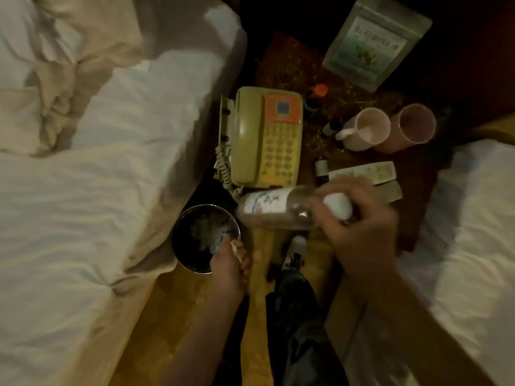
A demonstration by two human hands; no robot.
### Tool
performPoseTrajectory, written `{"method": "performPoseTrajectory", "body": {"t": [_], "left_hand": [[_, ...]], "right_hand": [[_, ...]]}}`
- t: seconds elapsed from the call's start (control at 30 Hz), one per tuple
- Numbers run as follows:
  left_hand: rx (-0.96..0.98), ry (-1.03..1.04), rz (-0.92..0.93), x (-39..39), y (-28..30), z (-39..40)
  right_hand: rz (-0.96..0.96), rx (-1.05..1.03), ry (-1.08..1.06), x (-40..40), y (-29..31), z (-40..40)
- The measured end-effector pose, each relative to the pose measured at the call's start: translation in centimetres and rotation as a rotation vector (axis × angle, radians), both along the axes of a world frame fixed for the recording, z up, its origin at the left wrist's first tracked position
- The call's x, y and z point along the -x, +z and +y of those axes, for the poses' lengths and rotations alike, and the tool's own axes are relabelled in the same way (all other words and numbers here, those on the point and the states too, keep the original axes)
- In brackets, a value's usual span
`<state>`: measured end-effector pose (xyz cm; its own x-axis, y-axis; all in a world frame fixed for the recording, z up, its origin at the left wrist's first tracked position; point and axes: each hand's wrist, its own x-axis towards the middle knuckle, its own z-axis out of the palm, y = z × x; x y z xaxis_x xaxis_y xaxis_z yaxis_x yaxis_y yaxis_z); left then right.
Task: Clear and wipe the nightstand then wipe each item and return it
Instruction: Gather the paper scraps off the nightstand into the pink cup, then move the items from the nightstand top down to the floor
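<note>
Gripping a clear bottle (276, 208) sideways, right hand (362, 232) fingers curled; left hand (228, 263) pinches white scrap (233, 246) over bin (204, 238)

We can read no text here. The pouch (379, 43) carries a printed label with a blurred line of characters, the bottle (278, 208) has a label with smeared marks, and the telephone (267, 140) keypad figures are illegible.
</note>
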<state>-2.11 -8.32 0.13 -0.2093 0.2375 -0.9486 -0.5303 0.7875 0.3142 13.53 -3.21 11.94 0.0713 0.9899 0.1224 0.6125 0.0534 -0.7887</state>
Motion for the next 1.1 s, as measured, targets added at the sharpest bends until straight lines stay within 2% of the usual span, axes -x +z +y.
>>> {"method": "performPoseTrajectory", "body": {"t": [0.1,0.2,0.27,0.37,0.63,0.77,0.97,1.1], "left_hand": [[0.065,0.149,0.03,3.3,-1.1,-2.4],[0.044,0.22,0.016,5.8,-2.6,-3.1],[0.022,0.249,-0.036,7.3,-4.2,-3.1],[0.002,0.206,-0.015,9.3,-9.0,-2.8],[-0.07,0.229,-0.016,10.7,-23.7,-3.5],[-0.14,0.23,-0.024,11.0,-28.5,-4.8],[-0.302,0.212,-0.093,10.4,-30.6,-7.2],[-0.352,0.105,-0.156,10.3,-31.0,-7.3]], "right_hand": [[0.107,0.287,-0.029,4.7,-4.8,-3.6],[0.071,0.55,-0.031,8.3,-10.6,-5.5],[0.06,0.631,0.012,10.4,-14.4,-6.3],[0.034,0.678,0.064,12.4,-19.9,-7.0],[-0.132,0.665,0.256,13.7,-35.8,-8.4],[-0.093,0.639,0.363,13.2,-41.3,-8.8],[0.14,0.509,0.346,11.6,-41.2,-9.2],[0.101,0.367,0.392,8.8,-39.3,-9.1]]}}
